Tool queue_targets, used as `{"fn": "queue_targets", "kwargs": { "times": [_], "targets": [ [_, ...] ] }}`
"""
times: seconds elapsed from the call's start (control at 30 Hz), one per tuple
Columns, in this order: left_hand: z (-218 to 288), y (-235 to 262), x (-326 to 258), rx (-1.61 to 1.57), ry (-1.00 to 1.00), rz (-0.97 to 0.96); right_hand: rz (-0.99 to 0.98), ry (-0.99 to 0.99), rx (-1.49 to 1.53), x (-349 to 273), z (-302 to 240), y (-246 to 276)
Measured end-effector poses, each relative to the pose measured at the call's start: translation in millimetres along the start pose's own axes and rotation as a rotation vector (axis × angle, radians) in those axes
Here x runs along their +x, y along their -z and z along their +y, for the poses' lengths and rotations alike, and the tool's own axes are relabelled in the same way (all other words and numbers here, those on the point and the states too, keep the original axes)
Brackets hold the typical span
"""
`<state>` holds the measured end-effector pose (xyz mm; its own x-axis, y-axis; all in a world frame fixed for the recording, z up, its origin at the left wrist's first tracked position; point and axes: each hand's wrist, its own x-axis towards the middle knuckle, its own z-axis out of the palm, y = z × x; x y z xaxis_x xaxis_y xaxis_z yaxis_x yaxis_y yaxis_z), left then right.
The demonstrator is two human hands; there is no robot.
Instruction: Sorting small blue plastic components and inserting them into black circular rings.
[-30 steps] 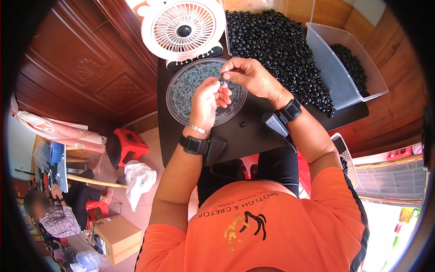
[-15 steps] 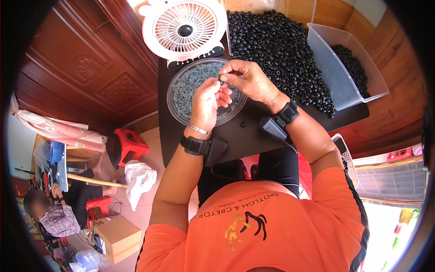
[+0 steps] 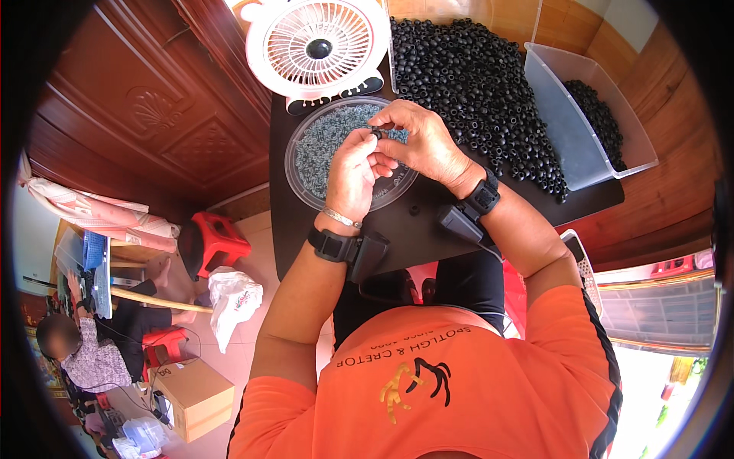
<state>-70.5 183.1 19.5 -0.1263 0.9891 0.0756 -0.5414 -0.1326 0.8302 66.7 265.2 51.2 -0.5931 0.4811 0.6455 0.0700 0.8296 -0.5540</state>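
Observation:
My left hand (image 3: 352,174) and my right hand (image 3: 430,144) meet above the round clear tray (image 3: 291,177). A small black ring-like piece (image 3: 378,133) is pinched between their fingertips, with both thumbs and forefingers on it. Blue-grey small pieces (image 3: 315,149) fill much of the tray beneath. To the right of my right hand spreads a big heap of similar black hollow pieces (image 3: 470,84). One loose black piece (image 3: 414,209) lies on the dark table (image 3: 409,239) between my wrists. Fingers partly hide the held piece.
A white fan (image 3: 317,50) stands behind the tray. A clear plastic bin (image 3: 562,130) with more black pieces tilts at the table's right. At far left sits another person (image 3: 95,363), near a red stool (image 3: 216,245), a white bag (image 3: 233,298) and a cardboard box (image 3: 195,394).
My right fingers have opened a little around the black piece and shifted slightly; both hands remain over the tray. At the left, the other person's arm has moved up to the clear tub.

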Motion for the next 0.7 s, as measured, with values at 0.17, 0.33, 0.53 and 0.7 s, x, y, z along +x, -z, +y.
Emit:
{"fn": "queue_targets", "kwargs": {
  "times": [0.17, 0.33, 0.53, 0.7],
  "targets": [
    [-0.7, -1.4, -0.7, 0.021, -0.018, -0.003, 0.023, 0.062, -0.075, 0.2, -5.6, 3.1],
    [-0.2, -6.3, -3.1, 0.028, -0.035, 0.009, 0.044, 0.132, -0.169, -0.8, -6.2, 3.1],
    [0.8, -9.7, -4.9, 0.050, -0.103, 0.034, 0.055, 0.180, -0.246, -0.3, -8.9, 0.0],
    [0.8, -8.0, -4.3, 0.085, -0.116, 0.042, 0.052, 0.234, -0.303, 0.4, -8.1, -0.3]
  ]
}}
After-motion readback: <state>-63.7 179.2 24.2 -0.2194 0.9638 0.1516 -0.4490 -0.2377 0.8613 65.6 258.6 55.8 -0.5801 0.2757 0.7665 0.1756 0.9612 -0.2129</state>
